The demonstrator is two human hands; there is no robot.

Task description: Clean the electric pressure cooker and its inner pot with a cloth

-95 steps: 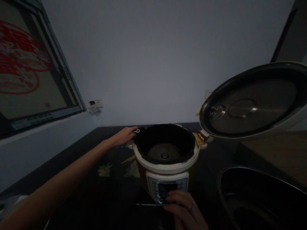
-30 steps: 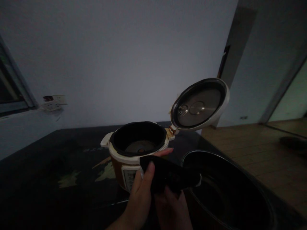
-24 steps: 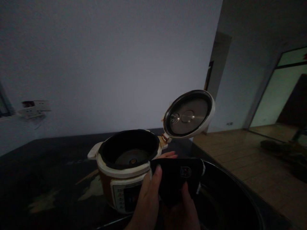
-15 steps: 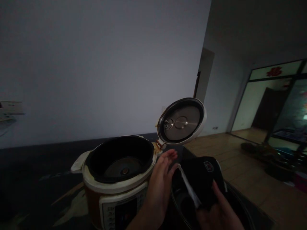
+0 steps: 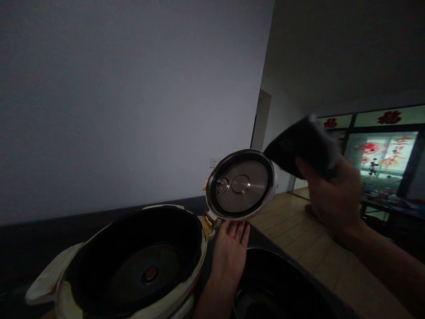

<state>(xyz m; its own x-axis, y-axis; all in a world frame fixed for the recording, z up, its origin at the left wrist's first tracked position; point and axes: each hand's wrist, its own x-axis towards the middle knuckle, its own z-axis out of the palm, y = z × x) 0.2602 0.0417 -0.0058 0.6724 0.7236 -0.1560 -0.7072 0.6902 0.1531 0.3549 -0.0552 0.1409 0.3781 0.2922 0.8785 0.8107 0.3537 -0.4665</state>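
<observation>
My left hand [image 5: 230, 252] is palm up with its fingers stretched out, the tips at the lower rim of the raised lid [image 5: 249, 188]. Whether they bear on the lid I cannot tell. The lid's round metal inner side faces me. To the left stands the electric pressure cooker [image 5: 199, 283], white-rimmed and open, its dark inside showing a small round spot at the bottom. My right hand [image 5: 335, 195] is raised on the right, closed on a black cloth [image 5: 299, 144] with a pale edge, which is smeared by motion. Its upper corner overlaps the lid's right edge in view.
A black pot [image 5: 282, 283] stands open at the lower right, close beside my left forearm. The dark countertop [image 5: 23, 248] runs along a pale wall with a socket [image 5: 214, 163]. Beyond the counter's right edge lies a tiled floor [image 5: 285, 221].
My right hand has lifted the black cloth up and right from over the black pot. My left hand has left the cloth and turned palm up under the lid. The view has shifted closer.
</observation>
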